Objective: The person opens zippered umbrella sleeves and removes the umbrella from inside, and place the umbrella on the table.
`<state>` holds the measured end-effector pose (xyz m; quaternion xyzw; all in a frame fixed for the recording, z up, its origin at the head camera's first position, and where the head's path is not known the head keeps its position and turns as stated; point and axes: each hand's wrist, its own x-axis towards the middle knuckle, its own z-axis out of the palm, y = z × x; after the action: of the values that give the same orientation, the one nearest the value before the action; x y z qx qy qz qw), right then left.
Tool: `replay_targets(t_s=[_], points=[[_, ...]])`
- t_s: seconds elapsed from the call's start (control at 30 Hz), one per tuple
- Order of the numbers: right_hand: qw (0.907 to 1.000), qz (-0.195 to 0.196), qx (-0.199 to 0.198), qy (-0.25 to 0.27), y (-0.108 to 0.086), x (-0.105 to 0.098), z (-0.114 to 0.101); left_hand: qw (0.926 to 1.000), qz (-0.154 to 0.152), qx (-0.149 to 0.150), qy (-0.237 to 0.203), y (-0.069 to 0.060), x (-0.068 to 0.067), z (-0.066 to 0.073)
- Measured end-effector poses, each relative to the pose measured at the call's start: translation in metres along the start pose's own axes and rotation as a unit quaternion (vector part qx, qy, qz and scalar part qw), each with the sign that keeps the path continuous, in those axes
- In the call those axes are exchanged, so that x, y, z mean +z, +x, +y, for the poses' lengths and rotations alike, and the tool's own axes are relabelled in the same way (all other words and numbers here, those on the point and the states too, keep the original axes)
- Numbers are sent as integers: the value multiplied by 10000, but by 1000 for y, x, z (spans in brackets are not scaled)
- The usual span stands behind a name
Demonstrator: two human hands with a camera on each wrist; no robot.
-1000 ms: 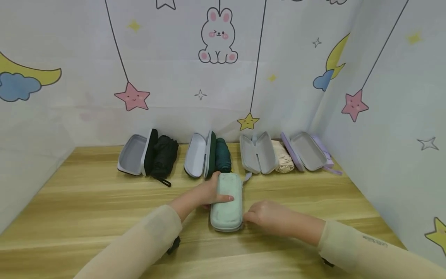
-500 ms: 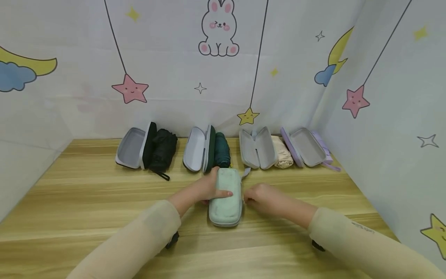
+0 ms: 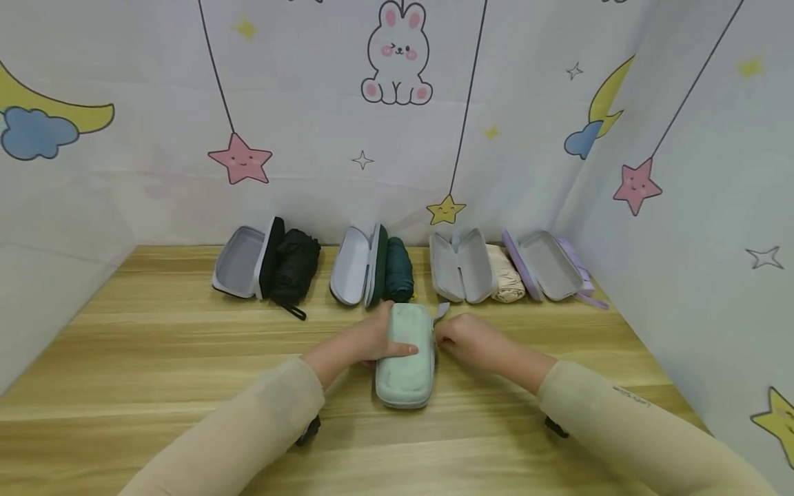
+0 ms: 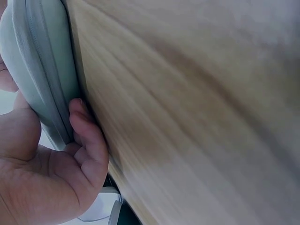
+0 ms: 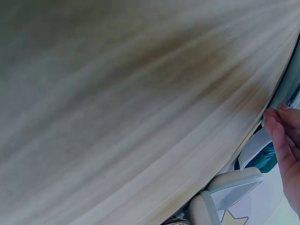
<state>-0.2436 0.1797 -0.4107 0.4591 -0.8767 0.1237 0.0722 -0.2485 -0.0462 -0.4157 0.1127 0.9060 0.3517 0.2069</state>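
Note:
A mint green zippered case (image 3: 404, 375) lies closed-looking on the table in front of the person. My left hand (image 3: 375, 337) grips its left side, thumb across the top and fingers curled against the lower edge, as the left wrist view shows on the case's zipper side (image 4: 42, 56). At the case's right edge, my right hand (image 3: 474, 341) pinches what appears to be the zipper pull, mostly covered by the fingers. In the right wrist view, the fingertips (image 5: 276, 115) meet right beside the case's seam. A grey strap loop (image 3: 442, 311) sticks out at the far right corner.
Along the back stand open cases: black (image 3: 242, 262), dark green (image 3: 351, 269), grey-lined (image 3: 462, 269) and purple (image 3: 548, 265). Beside them lie folded umbrellas, black (image 3: 296, 265), teal (image 3: 400, 269), beige (image 3: 505, 275) and a purple one (image 3: 573, 258). A printed curtain (image 3: 310, 124) hangs behind.
My right hand has slid away from me along the case's right edge, from near its front corner toward the strap loop. The left hand keeps its grip on the case.

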Motion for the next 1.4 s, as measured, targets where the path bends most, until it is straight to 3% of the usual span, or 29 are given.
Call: replay_targets(t_s=[0.13,0.43,0.83,1.0,1.1,1.27,1.4], points=[[9999,-24,48,-120,1,0,2,9999,-25,-10,156,-2,1,2],[9972,-278,573,-387,8,-1,3,9993,-52,-101,366,1,2,0],[9967,-93,558,-576,9,0,1,9990,18,-77,444,0,3,-1],[9907,484,90,-1268,3,-4,-6,9990,84,3,444,3,8,-2],[9799,904,-438,-1726,3,-8,-17,9992,43,122,378,2,8,-3],[9590,1267,-1516,-2033,9,-11,-41,9989,-214,292,-313,0,0,-9],[9564,1195,-1927,-1843,11,-10,-56,9938,-554,232,-938,-1,-9,-15]])
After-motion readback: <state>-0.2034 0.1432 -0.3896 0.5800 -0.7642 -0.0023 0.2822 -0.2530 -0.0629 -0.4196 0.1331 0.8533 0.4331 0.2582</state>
